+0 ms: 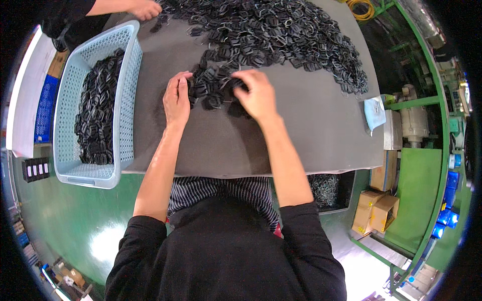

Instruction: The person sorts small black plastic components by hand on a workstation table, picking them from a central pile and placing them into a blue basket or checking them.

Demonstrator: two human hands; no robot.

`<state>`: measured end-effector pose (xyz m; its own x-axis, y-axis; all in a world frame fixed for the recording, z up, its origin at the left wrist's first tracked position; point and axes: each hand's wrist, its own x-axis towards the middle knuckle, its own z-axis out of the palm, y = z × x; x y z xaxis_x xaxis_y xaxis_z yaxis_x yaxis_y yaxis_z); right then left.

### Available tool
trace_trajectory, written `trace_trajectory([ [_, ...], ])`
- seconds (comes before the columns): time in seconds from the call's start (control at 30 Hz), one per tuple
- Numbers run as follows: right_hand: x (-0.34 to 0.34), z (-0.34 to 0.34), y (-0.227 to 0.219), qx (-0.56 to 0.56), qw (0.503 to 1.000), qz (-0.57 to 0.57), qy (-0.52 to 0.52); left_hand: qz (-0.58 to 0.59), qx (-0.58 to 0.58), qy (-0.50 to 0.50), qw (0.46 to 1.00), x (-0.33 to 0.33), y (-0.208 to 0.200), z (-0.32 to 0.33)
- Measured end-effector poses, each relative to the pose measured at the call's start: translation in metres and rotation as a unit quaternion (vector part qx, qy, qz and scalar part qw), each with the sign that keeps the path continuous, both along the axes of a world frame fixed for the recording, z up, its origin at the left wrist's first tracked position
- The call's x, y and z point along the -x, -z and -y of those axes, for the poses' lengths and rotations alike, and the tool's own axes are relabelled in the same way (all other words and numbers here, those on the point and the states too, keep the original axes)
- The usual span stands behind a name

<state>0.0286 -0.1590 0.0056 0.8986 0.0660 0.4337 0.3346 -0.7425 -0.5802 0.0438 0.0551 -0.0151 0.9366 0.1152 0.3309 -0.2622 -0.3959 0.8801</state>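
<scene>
With left hand (177,100) unclenched, right hand (258,95) curled, hold unclear, flanked black parts (206,86) right of basket (128,100); looked light, stiff, best pinched edgewise.

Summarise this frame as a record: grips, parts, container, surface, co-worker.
Left grip: open, fingers along the left side of a small cluster of black slotted parts
Right grip: blurred, at the cluster's right side; hold unclear
Beyond: large heap of similar black parts
Container: light-blue rectangular perforated plastic basket at left, holding more black parts
Surface: flat dark-grey tabletop
Co-worker: bare hand near the heap's upper-left edge
</scene>
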Motion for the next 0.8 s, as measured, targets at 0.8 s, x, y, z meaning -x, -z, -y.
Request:
trace_trajectory([
  [0.8,-0.007,0.024,-0.02,-0.018,0.988,-0.151,0.007,0.008,-0.141,0.075,0.987,-0.017,-0.034,0.008],
])
